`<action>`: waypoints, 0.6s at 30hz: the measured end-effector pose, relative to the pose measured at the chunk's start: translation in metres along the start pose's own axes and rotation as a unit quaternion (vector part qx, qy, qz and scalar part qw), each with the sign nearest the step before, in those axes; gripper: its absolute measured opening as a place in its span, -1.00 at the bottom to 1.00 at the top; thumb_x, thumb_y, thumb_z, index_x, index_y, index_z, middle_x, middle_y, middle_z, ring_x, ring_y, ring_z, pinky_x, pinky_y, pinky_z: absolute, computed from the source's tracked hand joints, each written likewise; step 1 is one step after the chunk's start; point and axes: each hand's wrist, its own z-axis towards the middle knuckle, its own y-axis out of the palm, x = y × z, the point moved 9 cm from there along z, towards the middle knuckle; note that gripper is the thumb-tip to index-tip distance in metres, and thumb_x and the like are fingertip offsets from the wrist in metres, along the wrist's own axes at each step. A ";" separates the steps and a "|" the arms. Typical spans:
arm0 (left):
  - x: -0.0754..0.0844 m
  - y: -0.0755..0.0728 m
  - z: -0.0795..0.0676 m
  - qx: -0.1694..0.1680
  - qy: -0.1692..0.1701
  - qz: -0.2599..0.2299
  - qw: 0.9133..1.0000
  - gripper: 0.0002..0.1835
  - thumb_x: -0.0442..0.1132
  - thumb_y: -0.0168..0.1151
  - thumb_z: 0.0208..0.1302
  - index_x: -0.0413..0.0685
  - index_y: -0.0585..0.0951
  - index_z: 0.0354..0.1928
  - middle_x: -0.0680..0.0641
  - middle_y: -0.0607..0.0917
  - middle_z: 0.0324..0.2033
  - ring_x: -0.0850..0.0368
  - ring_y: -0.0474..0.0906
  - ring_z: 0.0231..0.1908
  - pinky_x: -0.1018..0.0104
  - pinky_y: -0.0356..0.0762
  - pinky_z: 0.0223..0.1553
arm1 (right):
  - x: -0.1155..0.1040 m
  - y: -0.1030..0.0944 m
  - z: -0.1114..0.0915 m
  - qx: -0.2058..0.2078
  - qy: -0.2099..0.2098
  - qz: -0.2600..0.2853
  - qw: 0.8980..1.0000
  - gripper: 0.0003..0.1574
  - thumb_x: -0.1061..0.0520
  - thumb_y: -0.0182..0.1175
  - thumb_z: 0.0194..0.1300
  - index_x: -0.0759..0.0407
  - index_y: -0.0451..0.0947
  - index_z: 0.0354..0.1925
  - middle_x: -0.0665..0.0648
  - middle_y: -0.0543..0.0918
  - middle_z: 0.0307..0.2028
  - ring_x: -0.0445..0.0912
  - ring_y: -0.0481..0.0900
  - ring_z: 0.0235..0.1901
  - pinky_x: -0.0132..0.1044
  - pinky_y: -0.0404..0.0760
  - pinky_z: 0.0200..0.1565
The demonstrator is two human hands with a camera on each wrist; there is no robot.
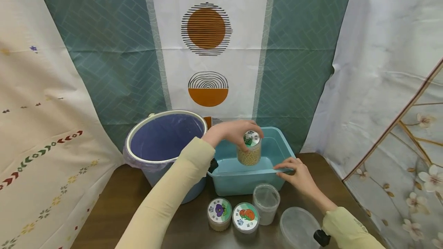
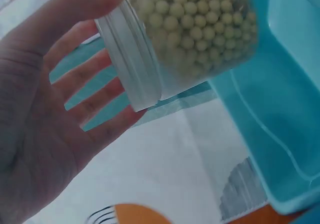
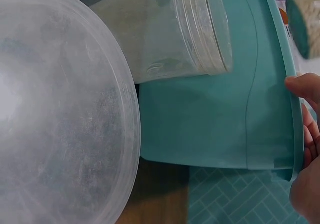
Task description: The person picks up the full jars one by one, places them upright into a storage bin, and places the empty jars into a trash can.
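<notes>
My left hand (image 1: pixel 230 131) grips the lid end of a clear jar (image 1: pixel 250 156) of pale yellow, round soybean-like pieces, above the light blue plastic basin (image 1: pixel 242 184). In the left wrist view, the thumb and spread fingers of the left hand (image 2: pixel 55 98) reach round the jar's ridged lid (image 2: pixel 131 58). The lid's label shows a green plant. My right hand (image 1: pixel 298 174) pinches the basin's near right rim. In the right wrist view, the thumb lies outside the rim, with the other fingers on the inner side.
A blue lined bucket (image 1: pixel 166 135) stands left of the basin. In front are a purple-flower-labelled jar (image 1: pixel 219 210), a tomato-labelled jar (image 1: pixel 245 218), an open-topped clear jar (image 1: pixel 266 205) and a wide clear container (image 1: pixel 299 228). Patterned cloths hang behind the brown table (image 1: pixel 104 210).
</notes>
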 end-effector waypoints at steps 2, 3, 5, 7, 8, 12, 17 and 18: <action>-0.003 0.003 0.012 0.004 0.004 0.000 1.000 -0.35 -0.18 0.47 0.13 0.16 0.49 0.29 -0.05 0.42 0.33 0.06 0.45 0.20 0.18 0.54 0.17 | 0.001 -0.001 0.000 -0.002 0.005 0.002 1.000 -0.76 0.21 0.43 0.13 -0.04 0.76 -0.19 -0.06 0.63 -0.27 -0.16 0.39 -0.21 -0.21 0.46 -0.18; -0.004 0.006 0.018 0.006 0.006 0.001 1.000 -0.35 -0.18 0.48 0.13 0.15 0.49 0.30 -0.06 0.43 0.33 0.05 0.45 0.20 0.18 0.54 0.16 | 0.002 -0.001 0.000 -0.002 0.007 0.003 1.000 -0.76 0.20 0.43 0.13 -0.03 0.76 -0.19 -0.06 0.63 -0.28 -0.17 0.38 -0.21 -0.21 0.46 -0.18; -0.010 0.012 0.027 0.008 0.005 0.002 1.000 -0.34 -0.18 0.48 0.13 0.15 0.49 0.30 -0.07 0.43 0.33 0.04 0.45 0.19 0.18 0.55 0.15 | 0.002 0.001 0.001 -0.006 0.010 0.006 1.000 -0.77 0.19 0.43 0.15 -0.05 0.76 -0.19 -0.07 0.63 -0.27 -0.16 0.38 -0.21 -0.20 0.46 -0.18; -0.015 0.019 0.035 0.011 0.006 0.000 1.000 -0.34 -0.19 0.48 0.13 0.14 0.49 0.30 -0.08 0.43 0.32 0.03 0.46 0.18 0.19 0.56 0.14 | 0.003 0.001 0.002 -0.007 0.014 0.008 1.000 -0.77 0.18 0.43 0.15 -0.07 0.76 -0.19 -0.06 0.63 -0.27 -0.15 0.39 -0.21 -0.17 0.46 -0.17; -0.018 0.021 0.039 0.013 0.005 0.000 1.000 -0.33 -0.19 0.48 0.12 0.14 0.49 0.31 -0.09 0.44 0.32 0.03 0.46 0.18 0.19 0.56 0.13 | 0.003 0.001 0.002 -0.006 0.014 0.008 1.000 -0.77 0.18 0.43 0.14 -0.08 0.76 -0.19 -0.05 0.63 -0.27 -0.14 0.39 -0.21 -0.16 0.46 -0.17; -0.026 0.031 0.052 0.021 0.003 -0.004 1.000 -0.34 -0.20 0.49 0.12 0.14 0.51 0.29 -0.10 0.44 0.32 0.02 0.47 0.16 0.19 0.57 0.11 | 0.004 0.000 0.002 -0.004 0.019 0.008 1.000 -0.75 0.20 0.44 0.13 -0.08 0.77 -0.20 0.00 0.64 -0.26 -0.12 0.39 -0.21 -0.18 0.46 -0.16; -0.034 0.038 0.064 0.041 -0.005 -0.002 0.999 -0.36 -0.19 0.49 0.11 0.14 0.53 0.28 -0.09 0.47 0.29 0.04 0.49 0.13 0.22 0.58 0.09 | 0.004 -0.001 0.000 -0.007 0.022 0.008 1.000 -0.74 0.21 0.44 0.12 -0.05 0.77 -0.19 -0.02 0.64 -0.27 -0.13 0.39 -0.20 -0.23 0.46 -0.15; -0.034 0.039 0.066 0.045 -0.005 -0.002 0.999 -0.36 -0.18 0.49 0.11 0.13 0.53 0.28 -0.09 0.47 0.29 0.03 0.49 0.13 0.22 0.58 0.09 | 0.005 0.000 0.000 -0.008 0.024 0.007 1.000 -0.74 0.20 0.44 0.12 -0.06 0.76 -0.18 -0.04 0.63 -0.27 -0.14 0.39 -0.20 -0.23 0.45 -0.15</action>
